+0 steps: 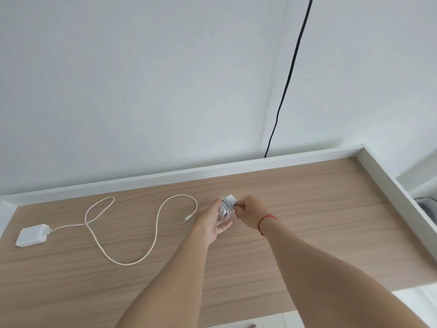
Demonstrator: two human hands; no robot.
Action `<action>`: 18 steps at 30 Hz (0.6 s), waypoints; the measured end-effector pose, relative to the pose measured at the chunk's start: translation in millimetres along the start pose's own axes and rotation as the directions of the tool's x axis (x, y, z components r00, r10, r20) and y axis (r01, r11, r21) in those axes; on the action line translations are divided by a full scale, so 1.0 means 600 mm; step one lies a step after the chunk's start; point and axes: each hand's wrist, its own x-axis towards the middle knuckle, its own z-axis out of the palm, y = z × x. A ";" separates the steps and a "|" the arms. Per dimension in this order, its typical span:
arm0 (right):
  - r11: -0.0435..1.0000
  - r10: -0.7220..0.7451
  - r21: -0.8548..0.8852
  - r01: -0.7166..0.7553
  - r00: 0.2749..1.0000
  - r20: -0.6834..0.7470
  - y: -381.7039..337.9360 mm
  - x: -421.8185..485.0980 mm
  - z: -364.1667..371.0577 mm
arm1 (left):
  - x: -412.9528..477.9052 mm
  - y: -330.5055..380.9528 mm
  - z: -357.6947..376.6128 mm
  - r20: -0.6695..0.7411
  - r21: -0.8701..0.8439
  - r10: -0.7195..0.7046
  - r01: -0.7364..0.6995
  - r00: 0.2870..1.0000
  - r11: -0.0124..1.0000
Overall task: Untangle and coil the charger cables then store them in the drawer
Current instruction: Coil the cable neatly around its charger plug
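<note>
- The coiled cable (225, 207) is a small white bundle. It is held up just over the table (307, 209), between the two hands.
- The left hand (214, 221) holds it from the left side. The fingers go up along the bundle and look gently bent round it, and the thumb sits lower down.
- The right hand (248, 213) is just to the right of the bundle. Its fingers are curled and pinch the bundle's end near the top.
- This bundle is probably light and soft, and it may spring open if let go. I think it is best to squeeze it round the middle, across all the loops, with the end tucked in.
- The loose cable (155, 233) lies flat on the table, to the left of the left hand. It is thin, white and bendy, and it makes wide wavy loops that cross once.
- Its small plug (186, 218) lies near the left hand, just to the left of it.
- Its other end goes into a flat white charger block (32, 235), far to the left of both hands.
- The block is likely hard and the heaviest part. I think it is good to hold the block and wind from there, not tug the thin plug end.
- A red string (267, 218) is tied round the right wrist.
- No drawer shows here.
</note>
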 end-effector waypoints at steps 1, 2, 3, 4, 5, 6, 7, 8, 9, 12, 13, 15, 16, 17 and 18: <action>1.000 -0.008 -0.007 0.008 1.000 -0.002 0.003 0.003 -0.004 | 0.004 0.000 0.002 0.013 0.018 0.000 0.000 1.000 1.000; 1.000 -0.020 -0.015 0.020 1.000 -0.001 0.006 0.006 -0.008 | 0.007 0.000 0.004 0.019 0.034 -0.004 0.003 1.000 0.999; 1.000 -0.022 -0.018 0.022 1.000 0.009 0.009 0.007 -0.011 | 0.008 0.003 0.007 0.016 0.055 -0.011 0.010 1.000 0.998; 0.999 -0.036 -0.019 0.036 0.999 0.026 0.011 0.008 -0.013 | 0.007 0.005 0.009 0.010 0.071 -0.023 0.022 1.000 0.997; 0.998 -0.066 -0.022 0.067 0.997 0.046 0.012 0.008 -0.013 | 0.007 0.006 0.010 0.001 0.088 -0.033 0.033 0.999 0.996; 0.996 -0.089 -0.024 0.091 0.994 0.056 0.014 0.010 -0.011 | 0.008 0.006 0.011 -0.004 0.102 -0.042 0.042 0.999 0.994; 0.996 -0.089 -0.022 0.090 0.995 0.050 0.016 0.013 -0.010 | 0.008 0.007 0.013 -0.003 0.115 -0.044 0.044 0.999 0.992; 0.997 -0.071 -0.021 0.071 0.997 0.035 0.016 0.016 -0.010 | 0.008 0.008 0.014 0.001 0.127 -0.042 0.041 0.999 0.991; 0.998 -0.053 -0.023 0.053 0.998 0.019 0.017 0.019 -0.011 | 0.009 0.008 0.015 0.003 0.141 -0.037 0.036 0.999 0.989; 0.999 -0.023 -0.024 0.023 0.999 0.026 0.014 0.018 -0.012 | 0.014 0.007 0.016 -0.025 0.188 -0.021 0.025 0.999 0.982; 0.999 -0.019 -0.029 0.020 0.999 0.028 0.013 0.016 -0.012 | 0.015 0.005 0.017 -0.044 0.206 -0.010 0.019 0.999 0.978; 0.999 -0.023 -0.034 0.024 1.000 0.017 0.009 0.016 -0.012 | 0.016 -0.001 0.019 -0.067 0.278 -0.017 0.035 0.998 0.960; 0.999 -0.028 -0.035 0.029 1.000 0.010 0.006 0.018 -0.011 | 0.018 -0.007 0.020 -0.073 0.337 -0.039 0.061 0.997 0.940; 0.998 -0.038 -0.042 0.038 0.999 0.003 0.002 0.021 -0.011 | 0.021 -0.014 0.020 -0.078 0.397 -0.059 0.086 0.995 0.914; 0.998 -0.045 -0.055 0.044 0.999 -0.003 -0.002 0.023 -0.011 | 0.022 -0.022 0.020 -0.089 0.440 -0.061 0.094 0.994 0.893</action>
